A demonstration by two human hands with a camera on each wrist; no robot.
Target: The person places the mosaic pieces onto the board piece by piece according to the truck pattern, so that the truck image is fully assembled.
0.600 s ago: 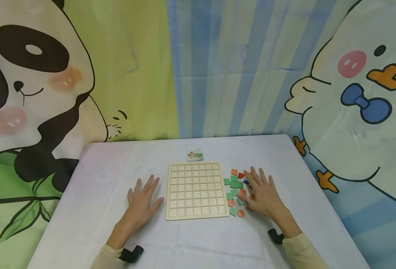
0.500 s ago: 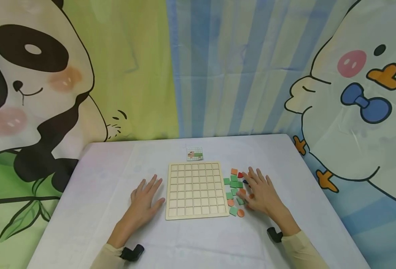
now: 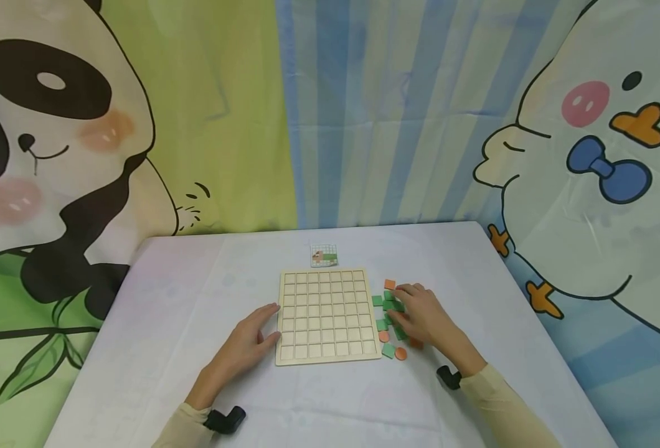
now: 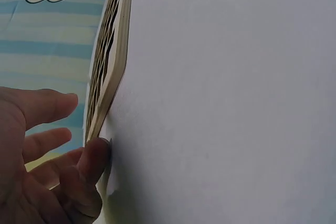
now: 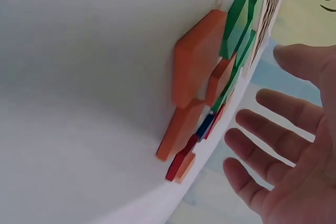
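Note:
A pale wooden board (image 3: 329, 317) with a grid of square recesses lies on the white table. My left hand (image 3: 243, 345) is at its left edge, fingers loosely bent; in the left wrist view the fingers are close to the board's corner, and I cannot tell whether they touch it. Over the loose pieces right of the board hovers my right hand (image 3: 424, 316), fingers spread and slightly bent. Nothing is between them in the right wrist view. Green square tiles (image 3: 388, 351), orange round pieces (image 3: 400, 353) and an orange hexagonal piece (image 5: 199, 59) lie there; the hand hides some.
A small picture card (image 3: 324, 255) with a grid pattern lies behind the board. Red (image 5: 181, 158) and blue (image 5: 206, 126) pieces lie among the orange ones. A printed curtain (image 3: 386, 124) hangs behind the table (image 3: 207, 274).
My right hand has moved left over the pieces, its fingers bending more. My left hand has shifted right to the board's edge and turned, its fingers drawing together.

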